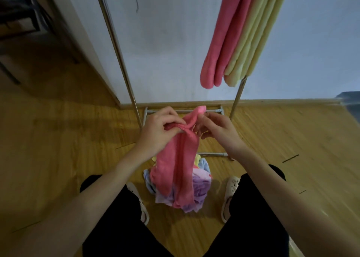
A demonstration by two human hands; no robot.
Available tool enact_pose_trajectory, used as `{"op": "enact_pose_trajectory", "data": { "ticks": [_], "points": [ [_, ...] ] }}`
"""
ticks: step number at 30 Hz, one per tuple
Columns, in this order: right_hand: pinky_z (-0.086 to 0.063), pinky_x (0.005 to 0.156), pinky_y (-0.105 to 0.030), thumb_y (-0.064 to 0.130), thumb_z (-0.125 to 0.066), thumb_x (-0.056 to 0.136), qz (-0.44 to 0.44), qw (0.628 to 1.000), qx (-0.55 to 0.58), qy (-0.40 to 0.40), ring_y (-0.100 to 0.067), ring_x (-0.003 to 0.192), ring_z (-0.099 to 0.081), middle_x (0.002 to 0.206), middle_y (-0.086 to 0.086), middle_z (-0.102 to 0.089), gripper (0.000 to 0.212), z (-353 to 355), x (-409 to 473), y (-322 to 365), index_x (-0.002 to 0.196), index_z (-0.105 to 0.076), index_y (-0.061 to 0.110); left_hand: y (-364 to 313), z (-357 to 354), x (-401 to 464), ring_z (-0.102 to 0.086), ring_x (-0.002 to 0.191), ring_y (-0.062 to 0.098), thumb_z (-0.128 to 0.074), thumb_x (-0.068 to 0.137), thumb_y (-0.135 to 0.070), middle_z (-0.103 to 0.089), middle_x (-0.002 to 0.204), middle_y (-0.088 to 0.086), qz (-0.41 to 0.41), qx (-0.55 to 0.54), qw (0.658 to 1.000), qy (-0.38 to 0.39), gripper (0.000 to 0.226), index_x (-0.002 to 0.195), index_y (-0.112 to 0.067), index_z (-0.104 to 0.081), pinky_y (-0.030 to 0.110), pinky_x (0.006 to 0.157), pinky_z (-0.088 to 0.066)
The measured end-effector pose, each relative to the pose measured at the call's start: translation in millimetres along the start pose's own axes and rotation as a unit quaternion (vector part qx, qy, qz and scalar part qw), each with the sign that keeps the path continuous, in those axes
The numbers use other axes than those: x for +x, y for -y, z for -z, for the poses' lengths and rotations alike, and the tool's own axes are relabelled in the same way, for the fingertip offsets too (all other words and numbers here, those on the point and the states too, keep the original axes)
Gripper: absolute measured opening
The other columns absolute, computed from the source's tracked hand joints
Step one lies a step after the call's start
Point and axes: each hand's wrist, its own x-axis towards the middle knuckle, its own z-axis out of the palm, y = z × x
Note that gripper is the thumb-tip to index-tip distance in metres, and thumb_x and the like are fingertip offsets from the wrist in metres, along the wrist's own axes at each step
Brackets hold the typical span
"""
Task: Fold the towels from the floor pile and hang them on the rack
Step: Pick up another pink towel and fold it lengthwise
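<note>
The left hand (157, 129) is gripping the bunched top edge of a pink towel (176, 159), its fingers curling round the gathered cloth; the right hand (216, 129) is pinching the same edge just beside it, thumb and fingertips closing on a corner that is poking up above the knuckles; the two hands are sitting close together in front of the person's chest. The pink towel is hanging down between the forearms in long loose folds, its lower end trailing onto the floor pile (200, 186); that pile is lying on the wooden floor (58, 140) between the person's two white shoes, showing lilac, pale blue and yellow cloth. Beyond the hands the metal rack (124, 70) is standing against the pale wall, its base bars resting on the floor; on its upper right side two pink towels (224, 42) and several yellow towels (251, 42) are hanging side by side, touching one another.
</note>
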Motion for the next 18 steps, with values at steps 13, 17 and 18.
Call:
{"op": "enact_pose_trajectory", "data": {
  "ticks": [13,17,18],
  "points": [
    [-0.048,0.074,-0.028,0.007,-0.058,0.092,0.125,0.983,-0.132,0.005,-0.012,0.076,-0.058,0.078,-0.002,-0.062,0.008,4.9,8.0,34.7,0.089,-0.062,0.002,-19.1,6.6,1.2,-0.057,0.075,0.011,-0.081,0.071,-0.013,-0.061,0.081,-0.002,-0.014,-0.007,1.000,-0.003,0.016,0.085,-0.015,-0.073,0.024,0.068,-0.045],
    [-0.043,0.064,-0.038,0.013,-0.053,0.096,0.144,0.981,-0.123,0.038,-0.024,0.068,-0.055,0.076,-0.023,-0.062,0.011,0.8,10.0,56.6,0.093,-0.057,0.003,-24.8,9.0,2.5,-0.058,0.074,0.012,-0.082,0.069,-0.006,-0.064,0.082,0.001,0.012,-0.032,0.999,0.000,0.023,0.085,-0.010,-0.065,0.027,0.067,-0.049],
    [-0.041,0.061,-0.037,0.015,-0.053,0.096,0.148,0.980,-0.125,0.049,-0.025,0.066,-0.054,0.075,-0.026,-0.061,0.012,0.0,9.8,62.1,0.094,-0.056,0.004,-25.1,10.8,3.7,-0.059,0.073,0.012,-0.081,0.070,-0.005,-0.064,0.081,0.000,0.023,-0.044,0.999,0.004,0.025,0.084,-0.013,-0.063,0.026,0.066,-0.050]
  ]
}}
